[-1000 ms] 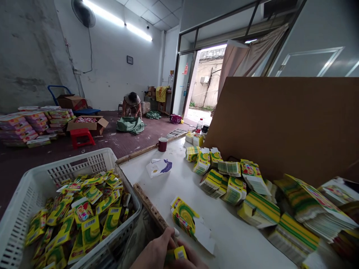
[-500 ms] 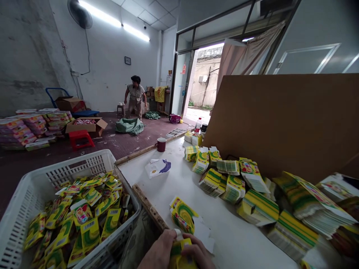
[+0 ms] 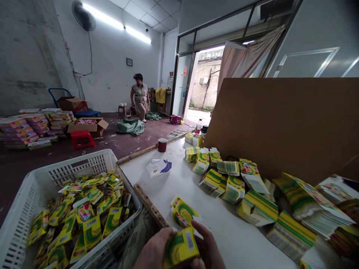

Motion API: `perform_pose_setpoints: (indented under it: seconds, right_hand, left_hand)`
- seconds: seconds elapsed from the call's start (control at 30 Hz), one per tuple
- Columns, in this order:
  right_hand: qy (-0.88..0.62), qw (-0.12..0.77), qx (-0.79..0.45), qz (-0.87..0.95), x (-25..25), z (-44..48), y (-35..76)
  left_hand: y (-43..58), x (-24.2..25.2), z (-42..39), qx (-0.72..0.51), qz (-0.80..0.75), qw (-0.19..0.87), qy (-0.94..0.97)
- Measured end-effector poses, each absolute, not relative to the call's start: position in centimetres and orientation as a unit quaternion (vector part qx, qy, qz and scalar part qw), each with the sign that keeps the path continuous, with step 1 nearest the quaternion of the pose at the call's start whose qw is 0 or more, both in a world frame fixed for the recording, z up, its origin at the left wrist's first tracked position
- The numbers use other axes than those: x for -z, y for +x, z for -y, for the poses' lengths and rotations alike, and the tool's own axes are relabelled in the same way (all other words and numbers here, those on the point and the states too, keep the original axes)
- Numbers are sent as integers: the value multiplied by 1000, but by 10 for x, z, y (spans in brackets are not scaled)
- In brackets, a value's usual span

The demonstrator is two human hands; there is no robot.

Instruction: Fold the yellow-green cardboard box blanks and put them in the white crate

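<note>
A small yellow-and-green carton (image 3: pixel 181 248) with a barcode on its face is held low over the near edge of the white table. My left hand (image 3: pixel 153 247) grips its left side. My right hand (image 3: pixel 209 244) is closed about its right side, a finger by the top corner and a fingertip at the lower edge. Just beyond my hands lies a flat printed carton (image 3: pixel 182 212) on the tabletop. To the left, a white plastic basket (image 3: pixel 26 196) holds many similar yellow cartons.
Bundles of flat cartons (image 3: pixel 214 182) line the table's right side, before a large cardboard sheet (image 3: pixel 283 123). A tissue pack (image 3: pixel 158 168) and a maroon mug (image 3: pixel 162 145) stand farther back. Wooden strips (image 3: pixel 150 206) edge the table. A person (image 3: pixel 140 95) is across the room.
The carton in my hands has come up and turned, so its barcode face shows. My right hand has shifted to its right side. The distant person has straightened up and moved slightly right.
</note>
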State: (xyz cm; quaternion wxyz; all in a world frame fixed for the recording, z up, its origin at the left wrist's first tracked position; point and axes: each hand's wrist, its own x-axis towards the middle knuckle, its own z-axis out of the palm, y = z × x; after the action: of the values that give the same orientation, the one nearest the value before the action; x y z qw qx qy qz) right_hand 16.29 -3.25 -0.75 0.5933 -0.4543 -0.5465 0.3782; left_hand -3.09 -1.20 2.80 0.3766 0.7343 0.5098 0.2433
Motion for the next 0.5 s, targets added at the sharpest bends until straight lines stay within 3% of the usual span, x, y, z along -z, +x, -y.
perform_pose_setpoints:
  seconds: [0.07, 0.3, 0.4, 0.5]
  right_hand:
    - [-513, 558, -332, 561, 3, 23, 170]
    - [-709, 256, -158, 638, 2, -9, 169]
    - [-720, 214, -147, 643, 5, -11, 164]
    - [-720, 212, -150, 644, 7, -10, 162]
  left_hand:
    - [-41, -31, 8, -275, -545, 358, 707]
    - [-140, -9, -31, -371, -704, 130, 591]
    - [-180, -1, -38, -321, -780, -5, 537]
    - [-192, 6, -39, -306, -799, -42, 516]
